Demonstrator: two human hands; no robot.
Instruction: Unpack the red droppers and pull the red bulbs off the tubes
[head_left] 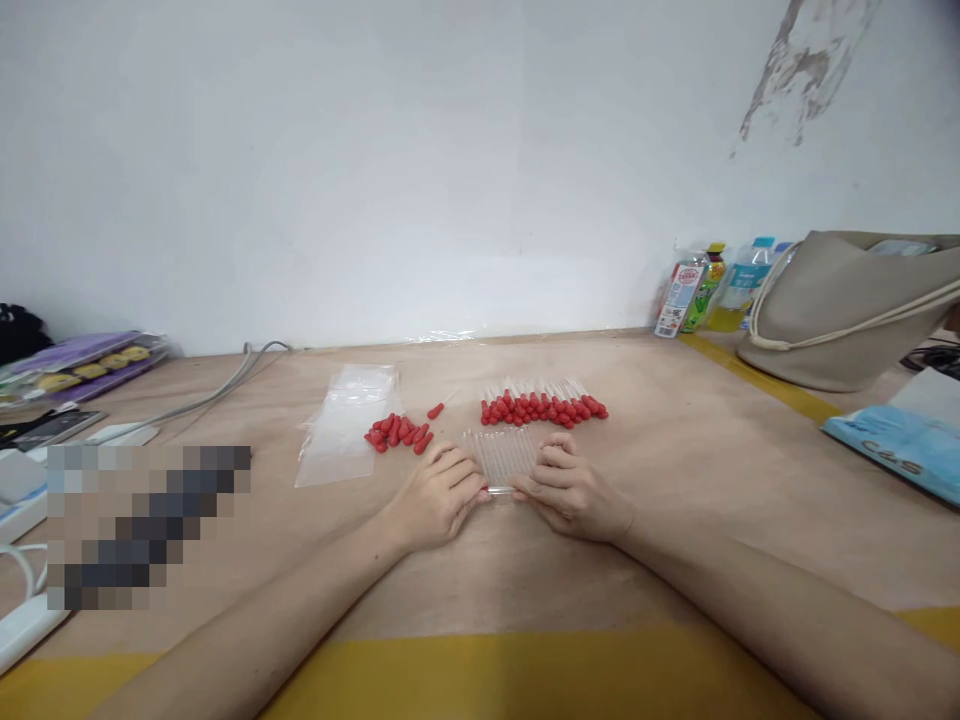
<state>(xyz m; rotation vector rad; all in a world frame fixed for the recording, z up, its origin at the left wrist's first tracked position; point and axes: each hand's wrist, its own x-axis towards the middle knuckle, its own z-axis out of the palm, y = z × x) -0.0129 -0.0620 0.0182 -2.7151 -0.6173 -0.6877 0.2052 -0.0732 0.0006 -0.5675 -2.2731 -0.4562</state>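
My left hand (448, 490) is closed, pinching a red rubber bulb (485, 488) that mostly hides under the fingers. A clear thin dropper tube (501, 491) lies level between both hands, its left end at the bulb. My right hand (568, 488) closes on the tube's other end. Just beyond the hands, a row of loose clear tubes (502, 456) lies side by side. Left of it is a small pile of red bulbs (397, 432). Farther back lies a group of droppers with red bulbs fitted (540, 405), and a single dropper (436, 410) sits near the loose pile.
Clear plastic bags (337, 425) lie left of the bulbs. At the left are a grey cable (217, 385), a white power strip (34, 630) and a blurred patch. Bottles (746, 285), a carton (679, 298), a beige bag (847, 300) and a blue packet (892, 450) stand or lie right.
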